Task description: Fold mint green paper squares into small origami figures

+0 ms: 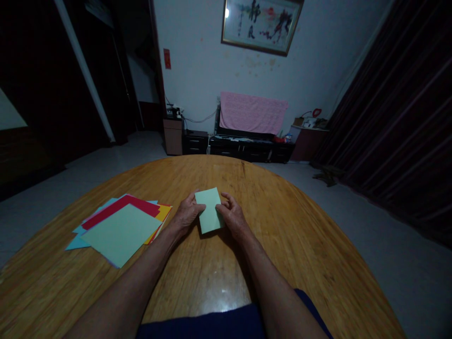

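A small pale green piece of paper, apparently folded, is held between both hands just above the wooden table. My left hand grips its left edge, thumb on top and the other fingers behind. At the right edge, my right hand pinches the paper with the thumb on its face; the index finger sticks up beyond the edge. To the left of my left arm lies a fanned pile of coloured sheets, with a pale green sheet on top and a red sheet, a yellow-orange sheet and light blue ones beneath.
The round wooden table fills the foreground. Beyond it, a pink cloth covers a screen on a low black cabinet. A dark curtain hangs at the right, and a framed picture is on the wall.
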`<state>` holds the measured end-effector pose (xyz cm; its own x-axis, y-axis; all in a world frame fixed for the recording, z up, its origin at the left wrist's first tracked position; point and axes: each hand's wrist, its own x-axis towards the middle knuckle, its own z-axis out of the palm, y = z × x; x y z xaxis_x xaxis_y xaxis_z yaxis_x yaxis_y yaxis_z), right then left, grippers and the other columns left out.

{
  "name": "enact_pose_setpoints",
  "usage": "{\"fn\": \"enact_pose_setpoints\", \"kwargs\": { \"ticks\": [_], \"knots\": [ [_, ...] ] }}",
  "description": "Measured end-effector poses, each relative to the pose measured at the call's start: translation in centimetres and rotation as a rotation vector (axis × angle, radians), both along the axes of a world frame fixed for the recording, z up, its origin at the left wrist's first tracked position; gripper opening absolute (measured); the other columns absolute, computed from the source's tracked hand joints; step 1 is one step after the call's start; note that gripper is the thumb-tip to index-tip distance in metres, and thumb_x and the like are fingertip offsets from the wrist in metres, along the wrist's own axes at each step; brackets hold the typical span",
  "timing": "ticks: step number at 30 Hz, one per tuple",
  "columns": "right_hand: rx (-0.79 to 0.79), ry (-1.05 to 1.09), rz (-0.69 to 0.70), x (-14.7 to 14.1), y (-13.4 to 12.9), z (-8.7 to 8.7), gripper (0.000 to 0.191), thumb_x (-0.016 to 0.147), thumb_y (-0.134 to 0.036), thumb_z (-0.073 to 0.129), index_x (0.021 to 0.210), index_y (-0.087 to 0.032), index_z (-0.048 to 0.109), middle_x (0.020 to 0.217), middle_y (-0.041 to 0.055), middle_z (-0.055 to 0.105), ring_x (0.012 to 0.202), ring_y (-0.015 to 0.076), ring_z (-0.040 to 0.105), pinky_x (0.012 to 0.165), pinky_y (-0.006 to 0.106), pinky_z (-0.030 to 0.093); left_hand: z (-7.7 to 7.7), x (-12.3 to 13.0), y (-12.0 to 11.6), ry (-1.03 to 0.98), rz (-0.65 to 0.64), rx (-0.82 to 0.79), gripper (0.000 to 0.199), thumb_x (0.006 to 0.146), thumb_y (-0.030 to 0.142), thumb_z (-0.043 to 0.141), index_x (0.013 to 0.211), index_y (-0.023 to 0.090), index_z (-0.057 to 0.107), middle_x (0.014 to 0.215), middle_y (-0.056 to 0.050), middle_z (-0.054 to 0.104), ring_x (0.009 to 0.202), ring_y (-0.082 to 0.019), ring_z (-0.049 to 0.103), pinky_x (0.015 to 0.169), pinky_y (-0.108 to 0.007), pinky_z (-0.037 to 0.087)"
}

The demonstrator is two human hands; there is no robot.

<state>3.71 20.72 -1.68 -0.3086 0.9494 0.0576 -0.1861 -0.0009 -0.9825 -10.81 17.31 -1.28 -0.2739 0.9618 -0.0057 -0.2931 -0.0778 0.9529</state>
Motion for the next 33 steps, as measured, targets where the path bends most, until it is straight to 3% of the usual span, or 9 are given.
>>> {"fn": "enact_pose_setpoints", "kwargs": {
  "ticks": [3,6,9,14,20,24,27,33],
  "knots": [
    [0.065,0.008,0.019,-0.1,0.0,-0.2,0.055,0.063,-0.019,0.060,0.117,-0.024,0.049,0.093,0.0021,0.063,0.065,0.0128,0.056,0.056,0.023,0.043,-0.2,-0.2,0.0,0.057,0.003,0.007,0.102,0.059,0.008,0.066,0.149,0.017,0.019,0.077,-0.003,0.070,0.054,-0.012,0.060,0.054,-0.022,0.045],
    [0.044,0.022,0.061,-0.1,0.2,-0.6,0.036,0.066,-0.019,0.053,0.101,-0.021,0.059,0.083,0.0011,0.063,0.061,0.0116,0.053,0.053,0.022,0.040,-0.6,-0.5,0.2,0.056,0.005,0.012,0.086,0.060,0.011,0.068,0.141,0.016,0.041,0.077,-0.003,0.069,0.057,-0.011,0.059,0.056,-0.022,0.045],
    [-0.059,0.090,0.124,0.1,0.4,-0.9,0.032,0.065,-0.017,0.050,0.095,-0.018,0.064,0.073,0.0008,0.063,0.059,0.0122,0.053,0.055,0.024,0.040,-1.0,-0.9,0.3,0.011,-0.003,-0.059,0.054,0.059,0.014,0.071,0.112,0.009,0.067,0.074,-0.006,0.070,0.060,-0.013,0.060,0.057,-0.023,0.047],
    [-0.140,0.224,0.269,0.5,0.1,-0.9,0.045,0.062,-0.013,0.059,0.106,-0.020,0.062,0.081,0.0021,0.068,0.068,0.0149,0.060,0.065,0.027,0.046,-0.4,-1.3,0.1,-0.181,-0.052,-0.101,0.038,0.060,0.011,0.072,0.097,0.008,0.071,0.071,-0.009,0.071,0.060,-0.014,0.063,0.059,-0.025,0.050],
    [0.081,0.083,0.344,0.7,0.1,-1.3,0.059,0.071,-0.020,0.066,0.128,-0.029,0.053,0.090,0.0009,0.068,0.070,0.0133,0.060,0.065,0.026,0.047,-0.1,-1.2,0.0,-0.232,-0.104,-0.125,0.034,0.060,0.008,0.072,0.093,0.007,0.070,0.076,-0.011,0.072,0.062,-0.015,0.065,0.062,-0.026,0.051],
    [0.356,-0.020,0.258,0.7,0.5,-1.7,0.040,0.069,-0.020,0.070,0.108,-0.026,0.067,0.100,0.0037,0.065,0.088,0.0169,0.061,0.079,0.031,0.048,-0.7,-1.2,0.1,-0.173,-0.093,-0.115,0.034,0.058,0.011,0.073,0.092,0.009,0.070,0.068,-0.007,0.070,0.061,-0.015,0.064,0.060,-0.026,0.050],
    [0.520,-0.119,0.171,0.7,0.9,-2.1,0.025,0.068,-0.019,0.070,0.093,-0.023,0.071,0.099,0.0051,0.064,0.092,0.0185,0.060,0.082,0.032,0.047,-0.8,-1.2,0.2,-0.136,-0.090,-0.123,0.035,0.057,0.012,0.073,0.092,0.009,0.070,0.067,-0.006,0.070,0.060,-0.015,0.064,0.060,-0.026,0.049],
    [0.562,-0.191,0.130,0.6,1.1,-2.3,0.020,0.069,-0.020,0.067,0.089,-0.023,0.071,0.096,0.0048,0.065,0.089,0.0185,0.061,0.079,0.032,0.048,-0.5,-1.1,0.1,-0.046,-0.076,-0.127,0.033,0.057,0.013,0.071,0.090,0.009,0.070,0.065,-0.006,0.069,0.053,-0.013,0.060,0.054,-0.024,0.045]
  ]
}}
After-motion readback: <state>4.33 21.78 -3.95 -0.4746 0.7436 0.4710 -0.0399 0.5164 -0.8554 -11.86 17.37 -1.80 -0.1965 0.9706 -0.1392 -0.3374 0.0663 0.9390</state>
